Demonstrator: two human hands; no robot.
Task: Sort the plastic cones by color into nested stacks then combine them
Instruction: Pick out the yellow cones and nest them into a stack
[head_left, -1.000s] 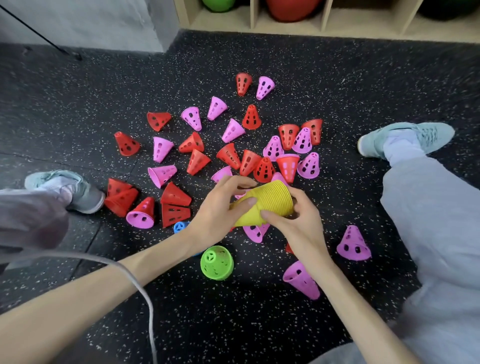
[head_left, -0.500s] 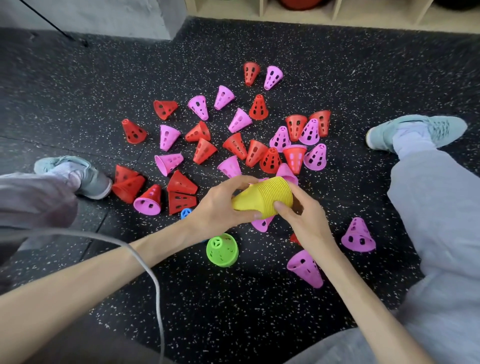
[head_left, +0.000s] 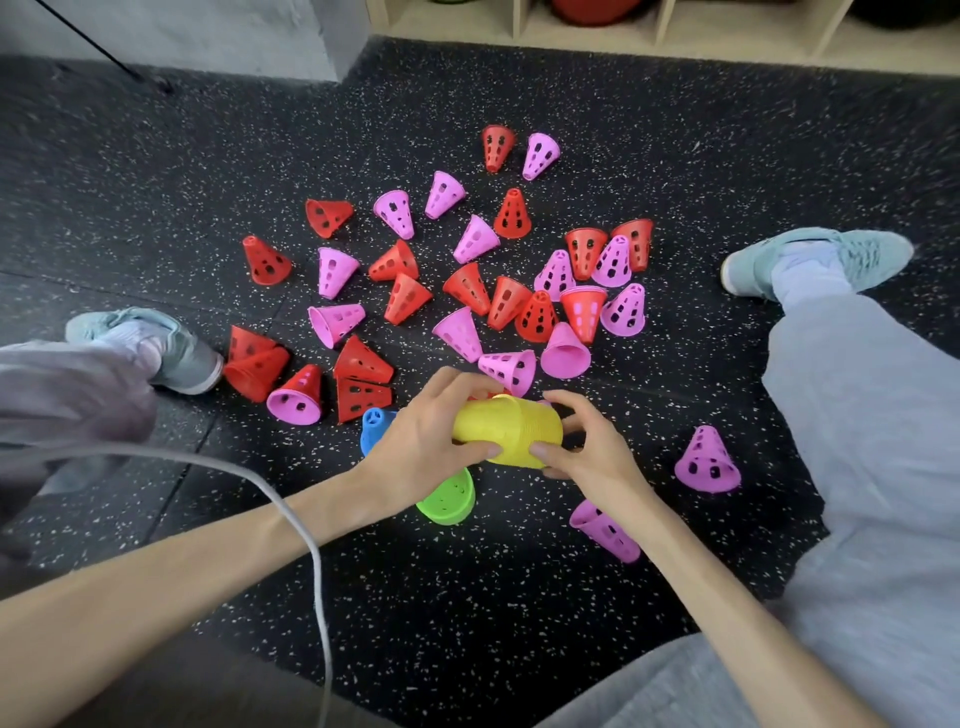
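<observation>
Black speckled rubber flooring (head_left: 467, 613) fills the frame, and you sit on it with legs spread to either side. Nearest you, low in the centre, both forearms reach in to meet at the yellow stack (head_left: 511, 434), a nested column of cones held on its side just above the floor. Your left hand (head_left: 426, 441) is wrapped around its narrow end, thumb underneath and fingers curled over the top; your right hand (head_left: 587, 452) pinches the wide rim between thumb and fingers. A green cone (head_left: 448, 500) lies just below the left wrist and a blue cone (head_left: 375, 426) peeks out just behind that hand. Beyond your hands, red cones (head_left: 470, 288) and pink cones (head_left: 337, 322) lie mixed and unsorted across the middle of the frame, some already stuck inside each other. If you squeeze unevenly, the stack will probably buckle and spill. Setting it down among the loose cones risks knocking them further apart.
</observation>
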